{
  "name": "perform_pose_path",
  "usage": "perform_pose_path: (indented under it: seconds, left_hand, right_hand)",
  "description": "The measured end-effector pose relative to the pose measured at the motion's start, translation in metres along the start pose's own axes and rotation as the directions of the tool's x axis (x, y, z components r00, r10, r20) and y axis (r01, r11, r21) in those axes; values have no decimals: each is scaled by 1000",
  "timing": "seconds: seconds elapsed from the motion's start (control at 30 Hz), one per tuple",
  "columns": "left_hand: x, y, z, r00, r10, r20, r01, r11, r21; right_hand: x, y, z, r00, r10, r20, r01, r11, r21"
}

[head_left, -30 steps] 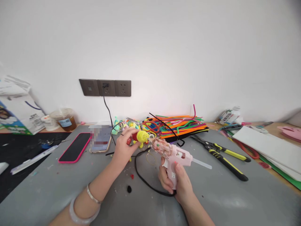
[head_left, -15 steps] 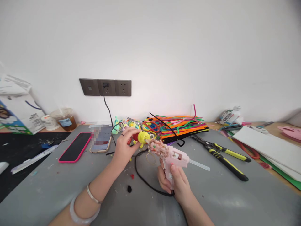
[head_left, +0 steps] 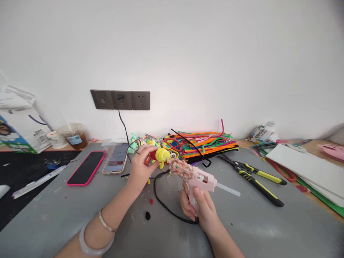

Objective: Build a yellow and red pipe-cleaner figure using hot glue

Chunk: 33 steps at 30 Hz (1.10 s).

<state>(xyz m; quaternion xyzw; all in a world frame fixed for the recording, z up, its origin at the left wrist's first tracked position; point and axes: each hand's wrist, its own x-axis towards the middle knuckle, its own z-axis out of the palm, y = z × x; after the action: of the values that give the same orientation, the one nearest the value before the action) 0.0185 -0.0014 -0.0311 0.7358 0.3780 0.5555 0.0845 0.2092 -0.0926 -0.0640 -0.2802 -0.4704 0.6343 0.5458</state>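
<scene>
Between the fingers of my left hand point(head_left: 142, 165) is a small yellow and red fuzzy piece point(head_left: 162, 155), apparently coiled pipe cleaner. My right hand point(head_left: 200, 204) is wrapped around the grip of a pink hot glue gun point(head_left: 205, 181). Its nozzle end, caked with stained old glue, points left and sits at or very near the yellow coil; whether they touch I cannot tell. A clear glue stick point(head_left: 228, 189) pokes out of the gun's back. The black cord point(head_left: 169, 211) loops from the grip across the table.
Behind my hands lies a pile of colourful pipe cleaners point(head_left: 212, 143). Yellow and black pliers point(head_left: 258, 179) rest at the right, near white boards point(head_left: 303, 172). Two phones, one pink-cased point(head_left: 87, 167), lie left, with a drink cup point(head_left: 75, 136) beyond. A plug sits in the wall socket point(head_left: 121, 99).
My left hand and the yellow and red piece have shifted very slightly left, away from the nozzle. The glue gun stays almost where it was.
</scene>
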Motion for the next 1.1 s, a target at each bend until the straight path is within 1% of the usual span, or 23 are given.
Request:
perform_pose_path:
  seconds: [0.17,0.3,0.5,0.7,0.93,1.1]
  left_hand:
    - [0,-1,-1,1000,-12,-20,12,1000,-17]
    - [0,0,0,1000,-21,-3,21,1000,-20]
    - [0,1,0,1000,-7,12,7,999,-32]
    - [0,1,0,1000,-28,10,28,998,-55]
    - [-1,1,0,999,-43,-8,42,996,-75]
    - [-2,-2,1,999,-46,-11,45,995,-84]
  right_hand:
    - [1,0,0,999,-25,-43,25,1000,-8]
    - [-1,1,1,995,-58,-78,58,998,-1]
    - [0,0,2,997,-37,-63,35,999,-29]
    - [-1,0,2,998,-19,-59,18,999,-27]
    - [0,2,0,997,-42,-71,37,997,-63]
    - [1,1,1,992,-72,-101,70,997,-24]
